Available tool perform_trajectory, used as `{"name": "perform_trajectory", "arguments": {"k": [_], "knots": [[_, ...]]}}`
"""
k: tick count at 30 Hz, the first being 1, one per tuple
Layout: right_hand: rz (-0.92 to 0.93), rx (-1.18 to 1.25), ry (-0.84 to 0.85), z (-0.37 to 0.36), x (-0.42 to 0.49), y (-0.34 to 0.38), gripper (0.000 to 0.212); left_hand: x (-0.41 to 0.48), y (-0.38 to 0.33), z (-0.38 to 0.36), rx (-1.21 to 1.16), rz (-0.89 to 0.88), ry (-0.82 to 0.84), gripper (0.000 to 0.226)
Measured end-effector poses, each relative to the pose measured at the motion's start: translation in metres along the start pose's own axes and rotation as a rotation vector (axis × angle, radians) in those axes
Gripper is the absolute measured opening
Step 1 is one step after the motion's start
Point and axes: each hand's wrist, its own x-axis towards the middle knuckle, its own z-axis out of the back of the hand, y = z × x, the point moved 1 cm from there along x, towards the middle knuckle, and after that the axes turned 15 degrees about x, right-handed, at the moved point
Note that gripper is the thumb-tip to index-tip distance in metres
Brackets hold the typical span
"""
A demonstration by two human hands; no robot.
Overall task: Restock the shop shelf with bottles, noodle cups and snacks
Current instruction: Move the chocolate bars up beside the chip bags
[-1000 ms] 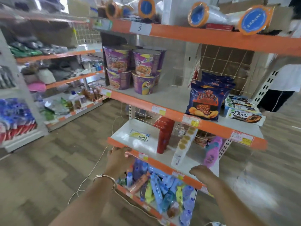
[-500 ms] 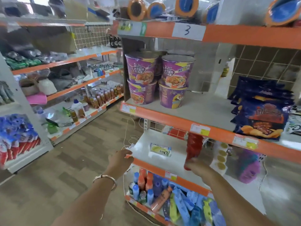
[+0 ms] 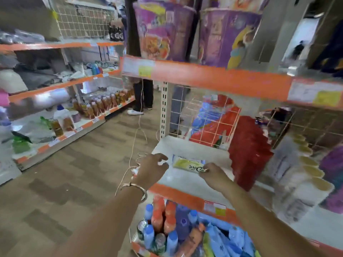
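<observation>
A yellow-and-white Dove snack packet [image 3: 188,162] lies flat on the white middle shelf [image 3: 185,180]. My right hand [image 3: 213,175] pinches the packet's near right corner. My left hand [image 3: 152,168] hovers at the shelf's left front corner with its fingers loosely curled and holds nothing. Two purple noodle cups [image 3: 163,32] stand on the shelf above. Several bottles with blue and orange caps [image 3: 161,221] fill the bottom shelf below my arms.
A red pack [image 3: 248,151] stands on the middle shelf right of the packet, with a clear sleeve of round snacks [image 3: 306,164] beyond it. A thin cord [image 3: 137,138] hangs by the shelf post. A person [image 3: 143,97] stands in the aisle. Another shelving unit [image 3: 55,89] lines the left.
The camera has moved in closer and lower. My right hand went left from the red pack to the Dove packet and took its corner. My left hand left the shelf edge.
</observation>
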Motion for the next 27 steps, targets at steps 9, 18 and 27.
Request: {"name": "perform_trajectory", "arguments": {"k": [9, 18, 27], "knots": [[0.183, -0.197, -0.345, -0.051, 0.113, -0.072, 0.062, 0.089, 0.039, -0.126, 0.099, -0.092, -0.343, 0.051], [0.207, -0.009, -0.369, -0.049, 0.106, -0.073, 0.057, 0.090, 0.037, -0.128, 0.177, -0.045, -0.209, 0.057], [0.444, 0.227, -0.145, -0.047, 0.094, -0.062, 0.023, 0.094, 0.039, -0.124, 0.092, -0.017, -0.158, 0.022]]}}
